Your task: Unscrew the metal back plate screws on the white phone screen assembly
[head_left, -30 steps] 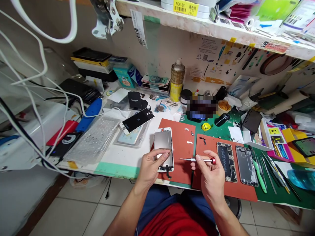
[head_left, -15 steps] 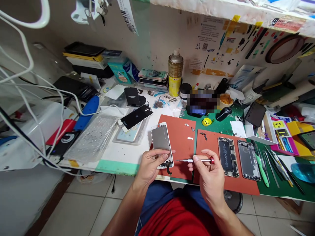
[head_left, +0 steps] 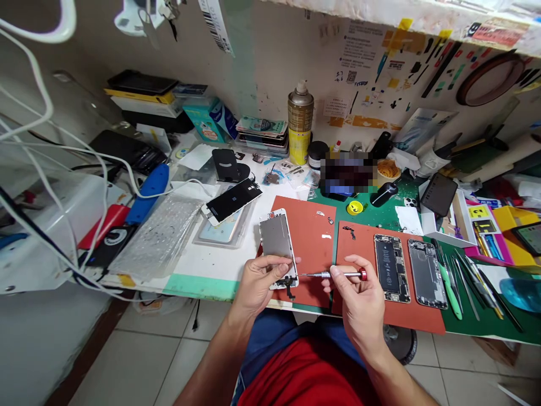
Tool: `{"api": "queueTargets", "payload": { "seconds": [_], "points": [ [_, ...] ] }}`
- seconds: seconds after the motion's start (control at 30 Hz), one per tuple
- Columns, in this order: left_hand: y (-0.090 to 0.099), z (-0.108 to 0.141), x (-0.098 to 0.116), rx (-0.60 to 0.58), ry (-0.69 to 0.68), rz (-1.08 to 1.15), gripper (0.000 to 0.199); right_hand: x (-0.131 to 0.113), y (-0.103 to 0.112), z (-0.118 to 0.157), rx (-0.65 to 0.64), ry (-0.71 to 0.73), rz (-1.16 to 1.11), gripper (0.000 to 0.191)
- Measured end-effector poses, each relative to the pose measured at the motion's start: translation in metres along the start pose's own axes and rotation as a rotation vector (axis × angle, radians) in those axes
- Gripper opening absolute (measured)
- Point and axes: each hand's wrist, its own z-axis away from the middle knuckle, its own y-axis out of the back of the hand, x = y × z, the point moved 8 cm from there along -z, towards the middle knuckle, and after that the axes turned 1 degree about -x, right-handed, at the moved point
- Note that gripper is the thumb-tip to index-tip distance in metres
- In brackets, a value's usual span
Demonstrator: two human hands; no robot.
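Note:
My left hand (head_left: 260,285) grips a white-framed phone screen assembly (head_left: 276,239) by its lower end, thumb on top. Its grey metal back faces up, and a dark flex cable hangs from the bottom edge. In my right hand (head_left: 359,293) is a slim screwdriver (head_left: 333,275) with a red end cap, held level. The tip points left at the lower right edge of the screen assembly; whether it touches is too small to tell. To the right lie an opened phone body with a battery (head_left: 389,268) and a bare phone housing (head_left: 426,273).
Reddish-brown mats (head_left: 310,242) lie under the work, with small parts on them. Tweezers and a green pry tool (head_left: 450,293) lie at the right. Another phone screen (head_left: 232,201) rests on bagged items at the left. Behind stand a spray can (head_left: 300,124) and a yellow tin (head_left: 354,208); white cables (head_left: 105,169) hang left.
The camera view has shifted very slightly. Both hands, the screen assembly and the screwdriver hold nearly the same positions.

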Motion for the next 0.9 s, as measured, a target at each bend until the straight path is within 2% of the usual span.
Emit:
{"api": "queueTargets", "payload": {
  "seconds": [0.27,0.53,0.9],
  "points": [
    [-0.002,0.000,0.001,-0.006,0.006,0.007,0.030,-0.002,-0.001,-0.001,-0.016,0.014,0.016,0.046],
    [-0.004,0.000,0.000,-0.034,0.032,0.015,0.029,-0.014,-0.003,0.005,-0.029,0.110,0.122,0.042],
    [-0.004,0.003,-0.001,-0.066,0.019,-0.014,0.023,-0.027,-0.001,0.005,-0.051,0.282,0.312,0.028]
  ]
}}
